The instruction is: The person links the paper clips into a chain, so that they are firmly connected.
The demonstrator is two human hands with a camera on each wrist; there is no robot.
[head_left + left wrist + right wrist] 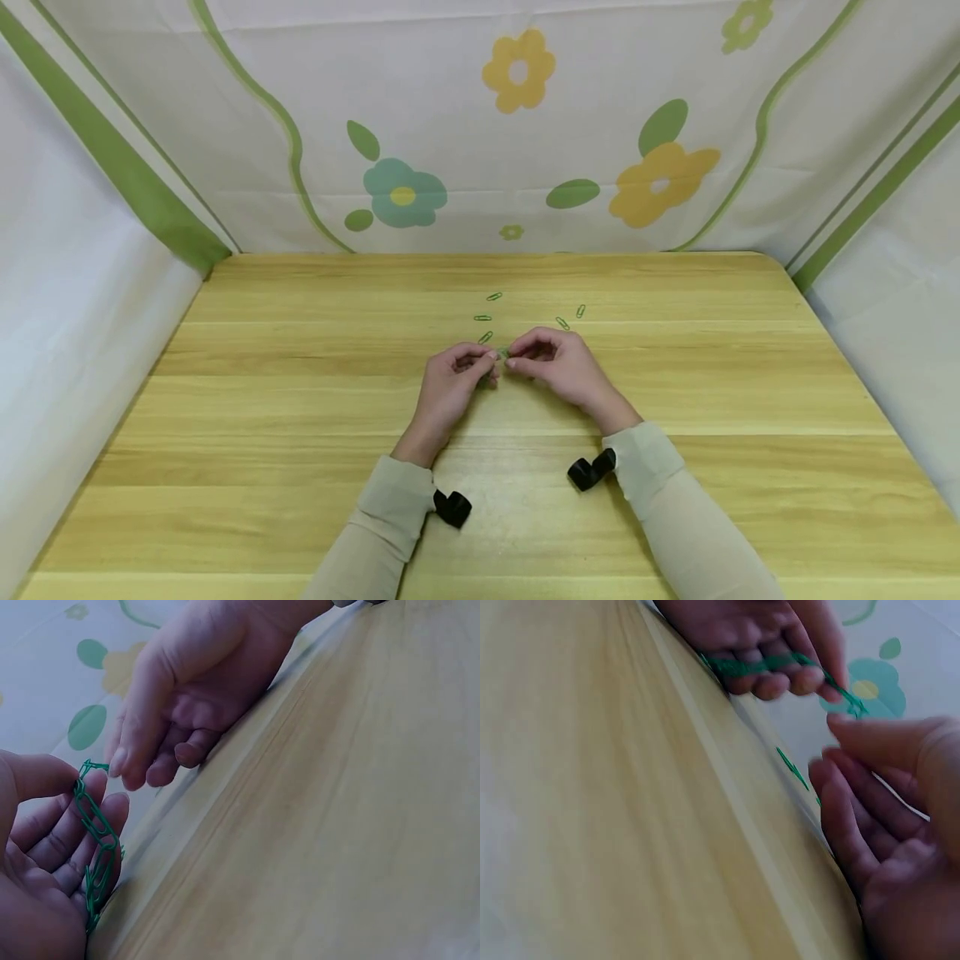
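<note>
Pinching the paperclip chain (pixel 105 844) draped across it, the left hand (pixel 453 382) faces the right hand (pixel 564 362), which pinches the end clip (pixel 93 765). Remotely, I rate the chain light, springy, limp-jointed; grip single loops. Loose clips (pixel 483 317) lie beyond it.

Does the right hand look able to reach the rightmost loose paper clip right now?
Probably yes: that paper clip lies uncovered on the table just beyond the right hand. Its fingers, though, seem to be pinching one end of the chain, so they'd likely need freeing first.

Five loose paperclips (pixel 482 317), one paperclip chain (pixel 739 667), its count unclear
</note>
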